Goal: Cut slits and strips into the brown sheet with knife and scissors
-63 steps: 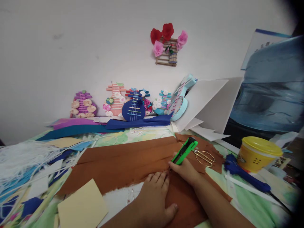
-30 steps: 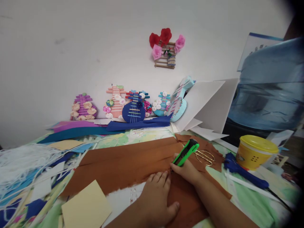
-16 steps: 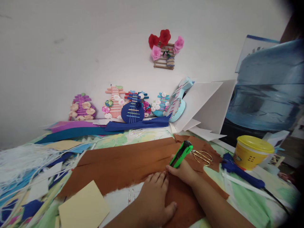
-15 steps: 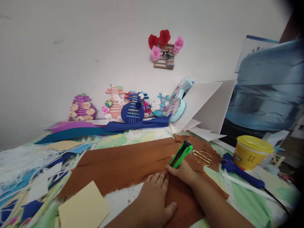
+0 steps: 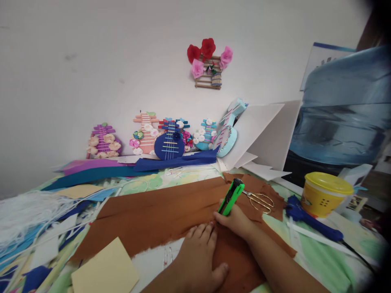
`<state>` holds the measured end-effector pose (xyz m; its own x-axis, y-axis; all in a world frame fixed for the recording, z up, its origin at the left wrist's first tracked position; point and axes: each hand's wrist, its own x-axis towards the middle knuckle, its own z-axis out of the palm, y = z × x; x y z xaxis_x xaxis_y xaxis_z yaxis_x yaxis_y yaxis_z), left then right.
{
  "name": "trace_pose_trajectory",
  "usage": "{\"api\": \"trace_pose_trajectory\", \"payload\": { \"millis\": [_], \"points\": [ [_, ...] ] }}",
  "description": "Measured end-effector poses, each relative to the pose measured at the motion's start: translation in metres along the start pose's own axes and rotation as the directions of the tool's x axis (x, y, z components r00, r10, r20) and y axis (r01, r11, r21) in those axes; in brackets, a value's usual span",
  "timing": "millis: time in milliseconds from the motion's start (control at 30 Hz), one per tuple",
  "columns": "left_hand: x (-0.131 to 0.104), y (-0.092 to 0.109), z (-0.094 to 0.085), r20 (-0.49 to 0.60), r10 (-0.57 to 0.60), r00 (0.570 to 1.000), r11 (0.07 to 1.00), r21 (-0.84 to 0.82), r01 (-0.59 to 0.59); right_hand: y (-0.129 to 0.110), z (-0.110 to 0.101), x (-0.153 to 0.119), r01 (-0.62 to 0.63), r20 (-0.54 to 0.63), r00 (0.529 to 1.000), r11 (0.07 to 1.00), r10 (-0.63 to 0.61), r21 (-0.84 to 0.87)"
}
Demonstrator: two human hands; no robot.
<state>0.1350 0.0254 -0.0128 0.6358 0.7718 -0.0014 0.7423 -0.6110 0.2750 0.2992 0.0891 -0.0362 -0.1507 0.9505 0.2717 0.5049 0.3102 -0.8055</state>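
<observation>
A large sheet of brown crepe paper (image 5: 146,211) lies across the table, with a white board (image 5: 152,260) showing beneath its torn-looking near edge. My left hand (image 5: 198,252) rests flat on the paper, fingers stretched out and thumb apart. Just right of those fingertips, my right hand (image 5: 233,221) is wrapped round a green and black utility knife (image 5: 232,197). The knife leans to the right with its lower end toward the paper; its blade is hidden. Gold-handled scissors (image 5: 259,201) lie on the paper beyond my right hand.
A cream paper square (image 5: 105,268) lies at the near left, by tangled white cords (image 5: 21,207). On the right are a blue glue gun (image 5: 314,219), a yellow tub (image 5: 326,195) and a water bottle (image 5: 342,110). Decorated lute models (image 5: 169,144) line the wall.
The camera view has shifted slightly. My right hand and the knife stay beside my left fingertips, with the knife standing a little more upright. My left hand remains flat.
</observation>
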Motion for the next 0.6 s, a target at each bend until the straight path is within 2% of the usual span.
{"api": "trace_pose_trajectory", "payload": {
  "millis": [200,433,600],
  "points": [
    [0.0007,-0.0005,0.0038,-0.012,0.003,1.0,1.0,-0.003,-0.003,0.0008,-0.0007,0.0005,-0.046,-0.019,0.999,0.999,0.046,0.006],
    [0.0025,-0.0015,0.0014,0.024,0.001,1.0,1.0,-0.012,0.0,0.0023,-0.0015,0.0011,-0.005,0.013,1.0,0.998,0.004,0.061],
    [0.0038,-0.0015,-0.0001,0.04,-0.006,0.999,1.0,-0.023,0.007,-0.0022,-0.0048,-0.0004,-0.063,-0.064,0.995,0.99,0.071,0.124]
  ]
}}
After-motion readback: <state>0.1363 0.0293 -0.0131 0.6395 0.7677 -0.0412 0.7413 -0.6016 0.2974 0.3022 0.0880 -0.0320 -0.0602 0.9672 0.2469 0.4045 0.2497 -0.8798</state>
